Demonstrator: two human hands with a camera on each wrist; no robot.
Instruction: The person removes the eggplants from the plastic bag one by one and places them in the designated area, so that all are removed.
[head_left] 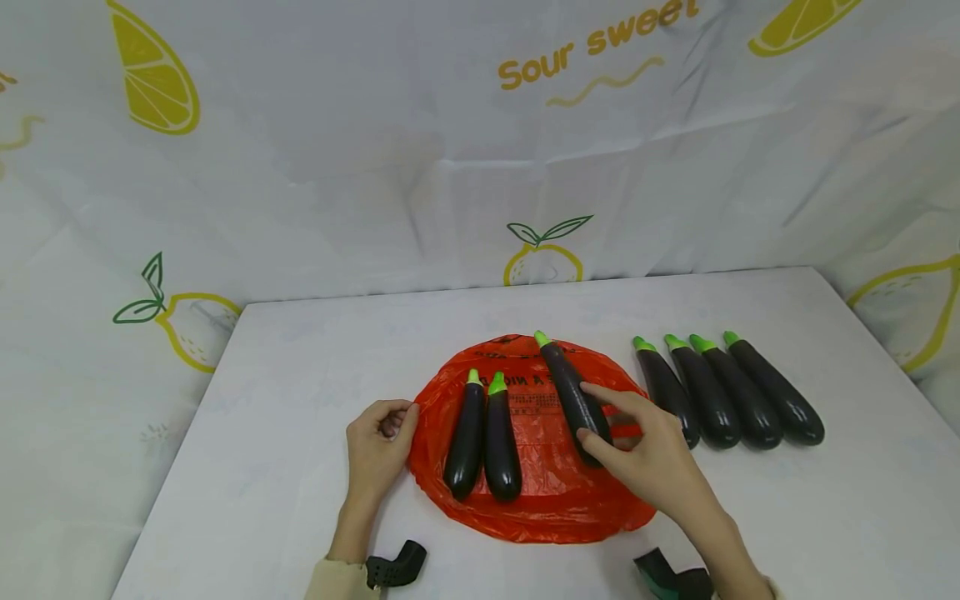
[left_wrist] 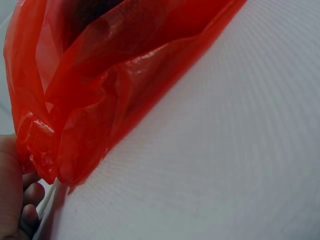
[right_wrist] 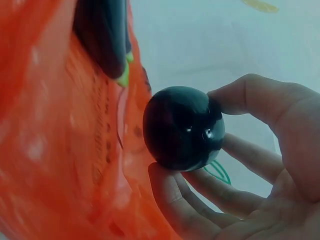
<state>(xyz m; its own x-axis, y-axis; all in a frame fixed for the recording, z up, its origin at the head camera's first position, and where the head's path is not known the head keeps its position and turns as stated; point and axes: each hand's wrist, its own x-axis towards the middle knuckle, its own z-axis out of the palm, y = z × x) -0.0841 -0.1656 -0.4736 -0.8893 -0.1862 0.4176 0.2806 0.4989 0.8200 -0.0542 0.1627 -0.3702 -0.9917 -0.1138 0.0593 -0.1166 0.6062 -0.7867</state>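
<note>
A red plastic bag (head_left: 555,508) lies spread on the white table, with its rim raised around it. Two dark eggplants (head_left: 502,446) with green tips lie side by side on its left half. My left hand (head_left: 381,437) pinches the bag's left edge between thumb and fingers; the left wrist view shows the bunched red plastic (left_wrist: 80,135) at the fingertips. Over the bag's right half, my right hand (head_left: 648,450) grips a third eggplant (head_left: 570,392) near its thick end. In the right wrist view that eggplant's round end (right_wrist: 182,129) sits between thumb and fingers.
Several more eggplants (head_left: 776,392) lie in a slanted row on the table (head_left: 300,375), right of the bag. Behind the table hangs a white cloth (head_left: 337,167) printed with lemons and lettering. Black wrist mounts (head_left: 397,565) show at the front.
</note>
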